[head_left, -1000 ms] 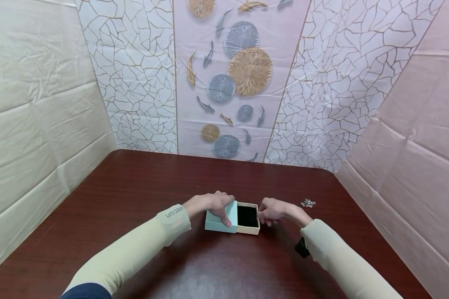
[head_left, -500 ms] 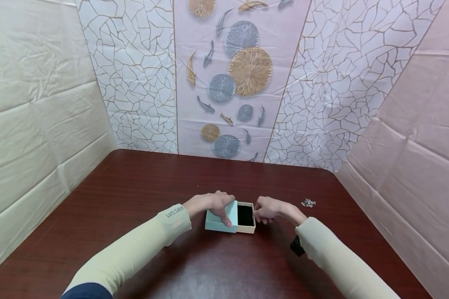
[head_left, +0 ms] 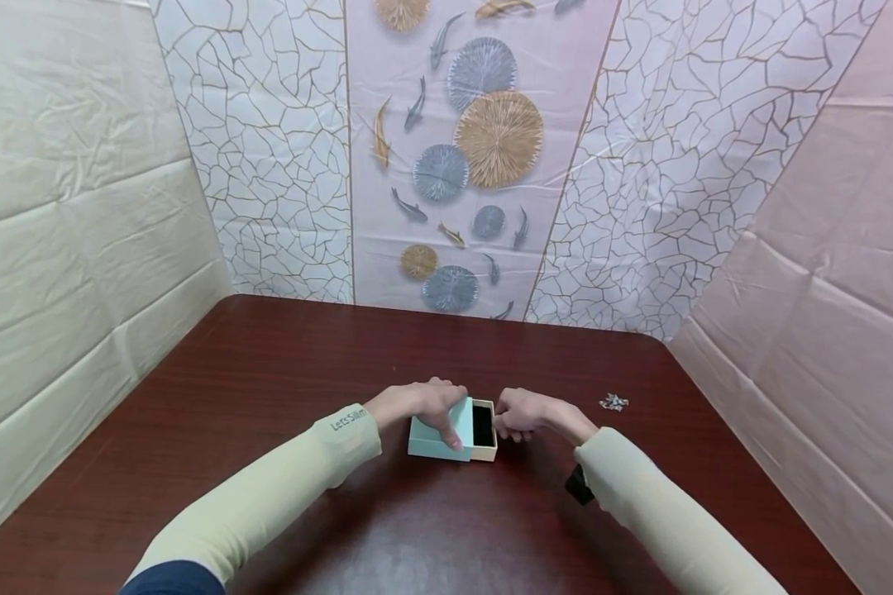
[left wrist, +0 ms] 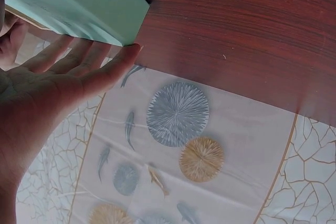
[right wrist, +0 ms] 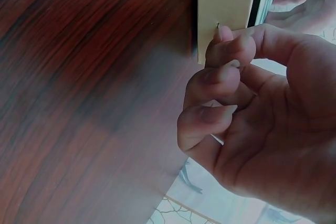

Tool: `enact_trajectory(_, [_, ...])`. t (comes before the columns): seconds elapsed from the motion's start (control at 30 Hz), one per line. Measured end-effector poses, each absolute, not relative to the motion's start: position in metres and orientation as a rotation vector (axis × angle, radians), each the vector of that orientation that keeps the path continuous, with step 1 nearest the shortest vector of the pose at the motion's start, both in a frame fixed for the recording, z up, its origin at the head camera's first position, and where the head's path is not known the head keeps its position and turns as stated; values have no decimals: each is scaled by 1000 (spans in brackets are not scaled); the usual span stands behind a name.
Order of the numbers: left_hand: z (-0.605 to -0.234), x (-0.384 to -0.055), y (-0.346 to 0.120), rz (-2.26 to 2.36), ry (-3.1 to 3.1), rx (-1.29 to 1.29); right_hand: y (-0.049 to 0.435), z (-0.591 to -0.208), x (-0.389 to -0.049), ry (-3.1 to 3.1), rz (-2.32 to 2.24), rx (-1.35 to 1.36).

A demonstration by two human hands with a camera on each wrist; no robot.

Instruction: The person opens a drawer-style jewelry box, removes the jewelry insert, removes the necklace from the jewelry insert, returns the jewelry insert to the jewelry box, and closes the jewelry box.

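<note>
A small drawer box with a light-blue sleeve lies on the table, its cream tray sticking out to the right. Black lining shows inside the tray. My left hand grips the sleeve from above, thumb at the front. In the left wrist view, its fingers lie along the sleeve's far side. My right hand is at the tray's right end. In the right wrist view, its fingers are curled, with thumb and index meeting at the tray's cream end wall; anything pinched between them is hidden.
A little heap of silvery pieces sits on the dark red-brown table, beyond the right hand. Patterned cloth walls rise at the back and both sides.
The tray has slid left into the sleeve, so less black lining shows. My right hand has moved left with it. The left hand and sleeve have stayed in place.
</note>
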State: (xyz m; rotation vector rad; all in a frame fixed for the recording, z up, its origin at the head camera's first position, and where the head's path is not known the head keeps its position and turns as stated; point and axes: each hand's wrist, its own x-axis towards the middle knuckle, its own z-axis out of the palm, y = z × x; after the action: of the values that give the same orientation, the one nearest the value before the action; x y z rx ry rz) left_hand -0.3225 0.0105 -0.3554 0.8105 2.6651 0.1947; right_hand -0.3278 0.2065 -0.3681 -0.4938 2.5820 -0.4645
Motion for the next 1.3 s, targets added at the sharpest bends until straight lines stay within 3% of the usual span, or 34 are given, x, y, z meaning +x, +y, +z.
enact_trajectory(1.3, [-357,-323,10,185,2687,868,183,-368,-327,2519,-504,-487])
